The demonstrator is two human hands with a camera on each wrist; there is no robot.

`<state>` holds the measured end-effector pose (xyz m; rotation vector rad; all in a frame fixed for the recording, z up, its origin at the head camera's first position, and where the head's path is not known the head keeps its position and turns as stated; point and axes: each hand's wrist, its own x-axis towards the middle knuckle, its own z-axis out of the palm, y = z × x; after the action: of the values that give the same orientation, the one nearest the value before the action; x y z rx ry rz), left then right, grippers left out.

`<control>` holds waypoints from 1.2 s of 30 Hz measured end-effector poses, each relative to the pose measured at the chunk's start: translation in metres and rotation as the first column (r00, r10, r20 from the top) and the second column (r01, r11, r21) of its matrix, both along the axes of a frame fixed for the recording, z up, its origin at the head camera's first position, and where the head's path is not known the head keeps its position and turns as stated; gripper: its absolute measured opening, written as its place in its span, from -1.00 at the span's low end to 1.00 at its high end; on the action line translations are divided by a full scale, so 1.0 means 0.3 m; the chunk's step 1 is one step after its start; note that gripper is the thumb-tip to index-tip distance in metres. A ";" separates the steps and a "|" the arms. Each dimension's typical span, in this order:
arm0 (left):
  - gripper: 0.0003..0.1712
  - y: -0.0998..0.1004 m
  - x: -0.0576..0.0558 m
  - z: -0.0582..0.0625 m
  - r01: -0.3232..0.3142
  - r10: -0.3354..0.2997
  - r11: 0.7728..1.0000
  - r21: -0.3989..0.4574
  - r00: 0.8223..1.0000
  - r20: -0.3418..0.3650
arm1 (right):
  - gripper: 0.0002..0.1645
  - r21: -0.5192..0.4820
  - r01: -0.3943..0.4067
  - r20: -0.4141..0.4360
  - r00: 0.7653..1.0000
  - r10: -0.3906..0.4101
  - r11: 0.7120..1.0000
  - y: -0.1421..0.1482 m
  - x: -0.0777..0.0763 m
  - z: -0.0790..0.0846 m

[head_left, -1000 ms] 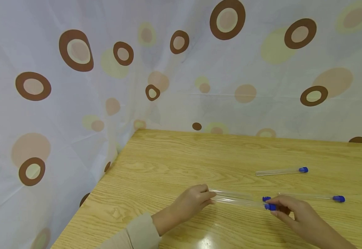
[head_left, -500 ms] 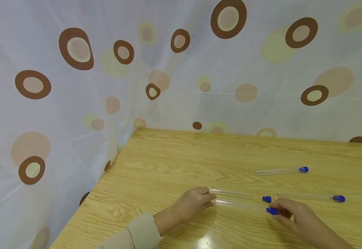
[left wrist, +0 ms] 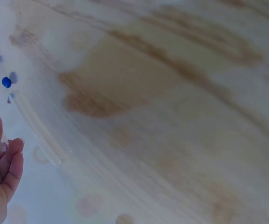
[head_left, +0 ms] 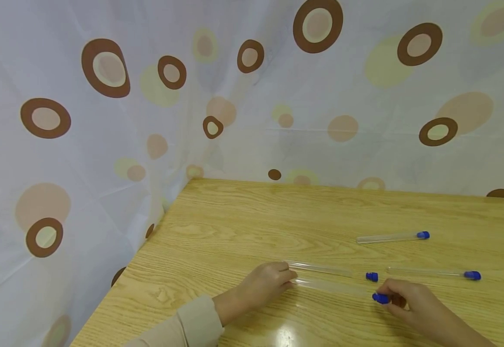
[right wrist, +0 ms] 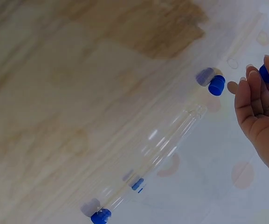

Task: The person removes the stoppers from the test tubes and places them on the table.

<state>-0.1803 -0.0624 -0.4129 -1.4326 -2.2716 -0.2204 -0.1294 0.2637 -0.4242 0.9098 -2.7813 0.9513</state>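
My left hand (head_left: 267, 284) holds the closed end of a clear test tube (head_left: 334, 286), and its fingers also lie at the end of a second clear tube (head_left: 319, 268) just behind. In the left wrist view that hand (left wrist: 3, 170) shows at the left edge, thumb and fingers round the tube end. Thumb and forefinger of my right hand (head_left: 412, 299) pinch a blue stopper (head_left: 380, 298) right at the near tube's mouth. The right wrist view shows this stopper (right wrist: 265, 74) beside the tube's round rim. Another blue stopper (head_left: 371, 276) lies loose off the second tube's mouth.
Two stoppered tubes lie on the wood-grain table (head_left: 234, 217): one farther back (head_left: 386, 238), the other behind my right hand (head_left: 425, 272). A spotted white curtain (head_left: 243, 96) stands along the table's back and left edges.
My right hand has drawn the blue stopper slightly right and toward me, tilting it at the tube's mouth. The near tube has swung a little toward me, away from the second tube.
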 end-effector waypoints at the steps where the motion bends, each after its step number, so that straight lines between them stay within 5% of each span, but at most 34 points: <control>1: -0.86 0.000 0.000 -0.001 -0.001 0.001 1.000 -0.005 1.000 -0.005 | -0.82 0.011 0.007 0.018 1.000 -0.008 1.000 0.002 -0.001 0.001; 9: -0.86 -0.007 -0.003 -0.010 -0.020 0.020 0.997 -0.072 1.000 0.009 | -0.89 0.086 0.042 0.161 0.985 -0.055 0.995 0.006 -0.020 0.001; 25: -0.79 -0.003 -0.003 -0.009 -0.065 0.093 0.980 -0.187 0.985 0.146 | -0.88 0.143 0.023 0.210 0.976 -0.053 0.989 -0.003 -0.041 -0.013; 36: -0.80 0.000 -0.014 -0.030 -0.086 0.120 0.978 -0.189 0.976 0.181 | -0.89 0.152 0.020 0.211 0.976 -0.052 0.988 0.000 -0.043 -0.019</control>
<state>-0.1845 -0.0624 -0.4218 -1.4291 -2.5731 -0.1279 -0.1424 0.2637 -0.4299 0.8152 -3.0760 0.8957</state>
